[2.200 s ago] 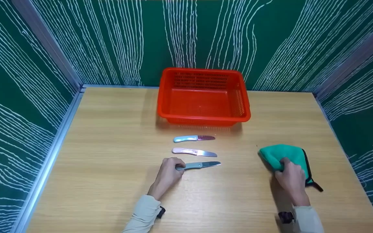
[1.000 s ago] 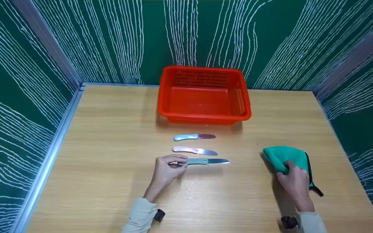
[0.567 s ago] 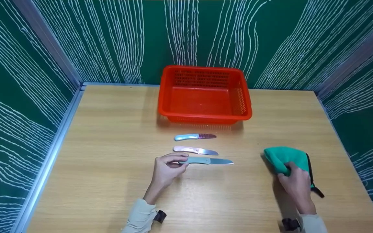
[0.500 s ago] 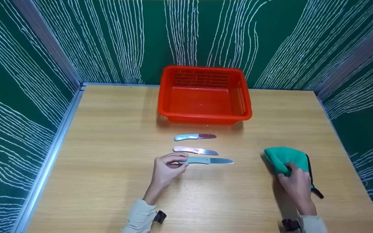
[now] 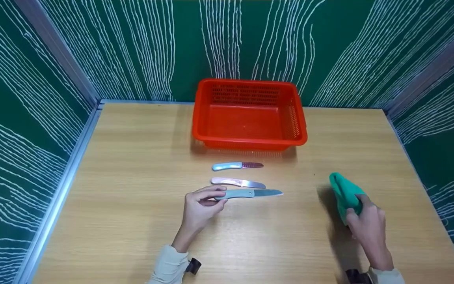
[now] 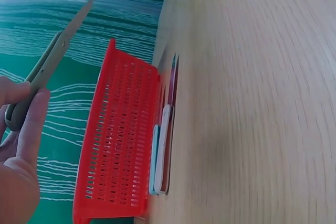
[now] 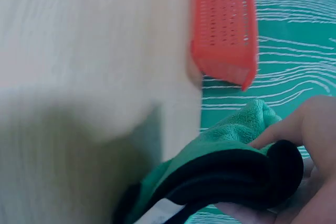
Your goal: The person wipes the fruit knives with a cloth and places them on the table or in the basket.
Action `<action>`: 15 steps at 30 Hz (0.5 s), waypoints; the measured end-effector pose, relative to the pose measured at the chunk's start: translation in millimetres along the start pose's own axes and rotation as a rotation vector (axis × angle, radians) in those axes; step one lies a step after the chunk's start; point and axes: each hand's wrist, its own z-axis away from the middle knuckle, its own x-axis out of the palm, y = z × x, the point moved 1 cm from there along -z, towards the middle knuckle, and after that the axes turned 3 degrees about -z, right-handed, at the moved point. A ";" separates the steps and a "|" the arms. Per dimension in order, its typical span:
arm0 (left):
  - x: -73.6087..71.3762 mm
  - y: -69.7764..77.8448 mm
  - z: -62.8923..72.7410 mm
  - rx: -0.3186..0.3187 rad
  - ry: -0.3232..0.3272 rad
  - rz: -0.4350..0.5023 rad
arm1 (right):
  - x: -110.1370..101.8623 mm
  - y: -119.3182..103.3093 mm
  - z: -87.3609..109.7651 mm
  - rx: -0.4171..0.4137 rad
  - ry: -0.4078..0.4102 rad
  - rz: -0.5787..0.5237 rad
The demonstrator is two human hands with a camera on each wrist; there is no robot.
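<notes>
My left hand [image 5: 201, 207] pinches the handle end of a grey-green folding knife [image 5: 246, 193], its blade out and pointing right. In the left wrist view this knife [image 6: 50, 59] is held off the table. My right hand [image 5: 369, 225] grips a folded green cloth [image 5: 345, 193] with black edging. The right wrist view shows the cloth [image 7: 231, 135] bunched between thumb and fingers, raised above its shadow. Beyond the left hand lie a knife with a pale pink handle [image 5: 227, 181] and a knife with a light blue handle [image 5: 227, 166], both with blades to the right.
A red plastic basket [image 5: 250, 141] with slotted sides stands at the back of the wooden table [image 5: 140, 157]. Green walls with white lines [image 5: 132, 51] enclose the table at the back and both sides.
My left hand has lifted the grey-green knife off the table. My right hand has raised the green cloth, which now hangs folded narrower, and has shifted slightly right and nearer.
</notes>
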 end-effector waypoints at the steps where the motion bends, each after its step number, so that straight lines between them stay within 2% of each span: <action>1: 0.1 0.9 0.3 0.005 0.002 0.006 | -1.1 -3.1 0.4 0.007 -0.001 -0.008; 9: 1.1 8.4 3.0 0.106 0.032 0.030 | -9.5 -30.8 4.7 0.033 -0.004 -0.041; 15: 1.7 14.2 4.7 0.106 0.035 0.029 | -17.2 -53.6 9.2 0.043 0.000 -0.100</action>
